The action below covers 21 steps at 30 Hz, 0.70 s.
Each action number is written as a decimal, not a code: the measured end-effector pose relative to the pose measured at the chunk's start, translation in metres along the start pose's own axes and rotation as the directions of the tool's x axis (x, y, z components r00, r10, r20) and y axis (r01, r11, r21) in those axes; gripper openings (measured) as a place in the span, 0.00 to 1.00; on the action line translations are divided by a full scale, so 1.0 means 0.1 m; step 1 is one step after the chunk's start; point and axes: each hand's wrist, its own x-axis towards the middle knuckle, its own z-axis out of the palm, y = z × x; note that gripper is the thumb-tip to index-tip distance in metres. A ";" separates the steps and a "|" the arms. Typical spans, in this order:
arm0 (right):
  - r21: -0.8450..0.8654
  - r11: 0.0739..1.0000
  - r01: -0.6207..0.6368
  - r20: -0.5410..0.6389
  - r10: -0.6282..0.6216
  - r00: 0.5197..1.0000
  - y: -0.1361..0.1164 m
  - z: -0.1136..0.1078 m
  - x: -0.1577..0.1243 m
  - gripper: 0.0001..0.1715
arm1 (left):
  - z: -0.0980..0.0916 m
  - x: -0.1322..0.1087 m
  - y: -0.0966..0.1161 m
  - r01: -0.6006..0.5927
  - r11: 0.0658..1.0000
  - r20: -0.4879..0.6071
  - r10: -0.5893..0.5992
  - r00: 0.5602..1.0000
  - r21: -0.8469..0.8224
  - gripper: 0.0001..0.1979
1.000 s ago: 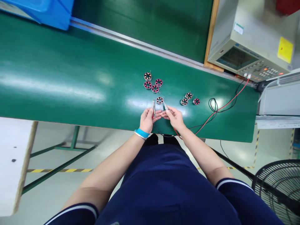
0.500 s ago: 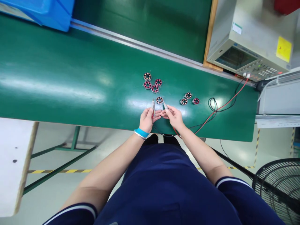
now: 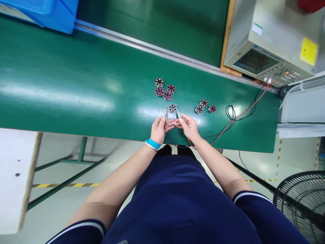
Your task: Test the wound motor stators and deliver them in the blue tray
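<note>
My left hand is closed around a thin test probe that points at a small round coil part on the green bench. My right hand pinches a second probe, its tip at the right side of the same part. Both hands rest near the bench's front edge, fingertips almost touching. Red and black leads run from the probes to a grey test meter at the far right. A blue band circles my left wrist.
Several more coil parts lie in a cluster beyond my hands, and three others sit to the right. A blue bin stands at the far left, a black fan on the floor to the right.
</note>
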 end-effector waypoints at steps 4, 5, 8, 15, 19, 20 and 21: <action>0.023 1.000 -0.008 -0.016 0.009 1.000 0.00 0.01 0.01 0.31 | 0.00 0.00 0.01 0.012 1.000 -0.001 -0.012 1.000 0.000 0.17; 0.028 1.000 -0.012 -0.023 0.012 1.000 0.00 0.01 0.02 0.31 | 0.00 0.00 0.01 0.010 1.000 0.003 -0.010 1.000 -0.001 0.17; 0.035 0.999 -0.021 -0.036 0.023 0.999 0.00 0.01 0.02 0.31 | 0.00 0.00 0.01 0.011 1.000 0.009 -0.011 1.000 -0.003 0.17; 0.005 1.000 -0.026 -0.028 0.026 0.999 0.02 -0.01 0.00 0.32 | 0.00 0.00 0.01 0.019 1.000 0.001 -0.019 1.000 0.012 0.17; -0.058 0.998 0.023 -0.028 -0.024 0.999 -0.01 -0.02 0.01 0.34 | -0.01 0.01 0.00 0.015 1.000 0.011 -0.016 1.000 0.014 0.17; -0.089 0.994 0.056 -0.039 -0.060 0.997 -0.03 -0.03 0.01 0.34 | -0.01 0.01 0.00 0.013 1.000 0.013 -0.014 1.000 0.012 0.17; -0.130 0.987 0.096 -0.051 -0.103 0.993 -0.05 -0.04 0.01 0.34 | -0.01 0.01 -0.01 0.012 1.000 0.010 -0.012 1.000 0.009 0.17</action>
